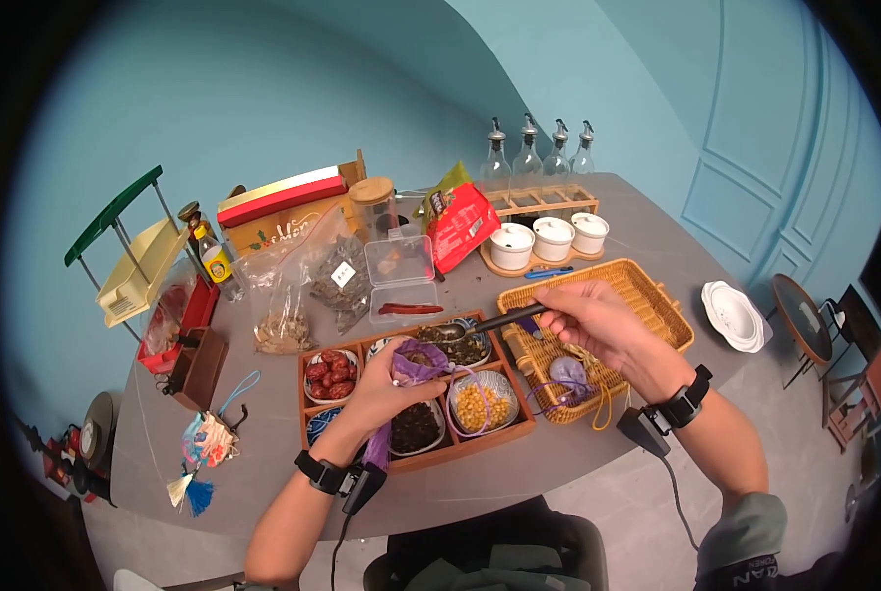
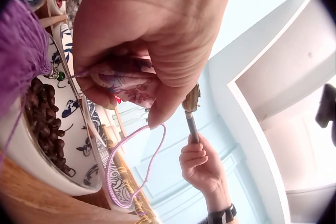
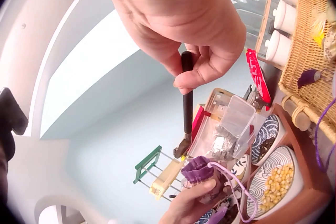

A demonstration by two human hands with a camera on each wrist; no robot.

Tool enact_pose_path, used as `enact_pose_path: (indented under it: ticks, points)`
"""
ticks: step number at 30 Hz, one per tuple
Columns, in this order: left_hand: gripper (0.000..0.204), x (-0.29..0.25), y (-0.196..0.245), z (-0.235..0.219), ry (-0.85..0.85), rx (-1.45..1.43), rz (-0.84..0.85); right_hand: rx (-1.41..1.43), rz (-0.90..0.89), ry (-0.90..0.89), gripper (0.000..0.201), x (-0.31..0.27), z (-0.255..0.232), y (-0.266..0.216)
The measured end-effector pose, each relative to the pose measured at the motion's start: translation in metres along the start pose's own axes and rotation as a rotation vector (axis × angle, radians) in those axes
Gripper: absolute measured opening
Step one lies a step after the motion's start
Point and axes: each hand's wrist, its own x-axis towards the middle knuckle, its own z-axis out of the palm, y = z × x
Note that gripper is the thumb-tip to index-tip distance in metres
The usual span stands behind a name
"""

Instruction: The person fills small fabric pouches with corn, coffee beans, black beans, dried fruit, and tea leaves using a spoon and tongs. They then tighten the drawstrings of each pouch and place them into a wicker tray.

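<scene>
My left hand (image 1: 373,392) grips a purple drawstring pouch (image 1: 419,361) above the wooden compartment tray (image 1: 485,445). The pouch mouth is gathered upward, and a lilac cord (image 2: 110,169) loops from it. A purple tassel (image 2: 23,50) dangles on its other side. In my right hand (image 1: 598,317) is a small spoon (image 3: 187,111), pinched by its black handle. Its bowl carries some dark dried bits and hovers close to the pouch mouth. Below are dishes of yellow corn kernels (image 1: 482,404), dark beans (image 2: 44,129), red dates (image 1: 330,376) and dark dried leaves (image 1: 468,350).
To the right, a wicker basket (image 1: 672,330) holds more pouches. Beyond the tray are a clear plastic box (image 1: 401,258), bags of dried goods (image 1: 337,286), a red packet (image 1: 463,225) and white lidded jars (image 1: 554,239). A tasselled pouch (image 1: 209,438) lies to the left.
</scene>
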Motion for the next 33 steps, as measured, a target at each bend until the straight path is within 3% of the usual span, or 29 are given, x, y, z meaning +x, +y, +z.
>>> enact_pose_path:
  ticks: [2, 10, 16, 19, 21, 22, 23, 25, 30, 33]
  points:
    - [0.058, 0.001, -0.003, 0.001, -0.001, -0.139, 0.046, -0.019, -0.006, -0.027, 0.018, -0.002, 0.001, 0.002]
    - [0.055, -0.006, 0.007, 0.0, 0.001, -0.106, 0.013, -0.081, -0.014, -0.026, 0.019, -0.003, 0.013, 0.008]
    - [0.055, -0.005, 0.004, -0.001, -0.022, -0.081, 0.017, -0.237, -0.131, -0.046, 0.02, -0.009, 0.032, 0.006]
    - [0.055, -0.006, 0.003, 0.0, -0.016, -0.055, 0.03, -0.309, -0.261, -0.108, 0.022, -0.018, 0.045, 0.005]
    - [0.055, -0.006, 0.003, 0.0, -0.005, -0.049, 0.029, -0.76, -0.565, -0.101, 0.023, -0.033, 0.055, -0.001]
    - [0.055, -0.006, 0.002, -0.001, 0.0, -0.035, 0.054, -0.787, -0.868, -0.155, 0.022, -0.03, 0.054, 0.008]
    - [0.054, -0.007, 0.001, -0.001, 0.006, -0.022, 0.077, -0.786, -0.866, -0.156, 0.022, -0.03, 0.054, 0.009]
    - [0.054, -0.007, 0.002, -0.002, 0.001, -0.033, 0.073, -1.113, -1.408, -0.27, 0.023, -0.035, 0.055, 0.007]
    - [0.055, -0.011, 0.006, -0.002, 0.014, -0.079, 0.06, -1.087, -1.394, -0.202, 0.02, -0.045, 0.045, 0.006]
    - [0.054, -0.013, 0.004, -0.004, 0.036, -0.084, 0.048, -0.949, -1.278, -0.136, 0.017, -0.045, 0.032, 0.003]
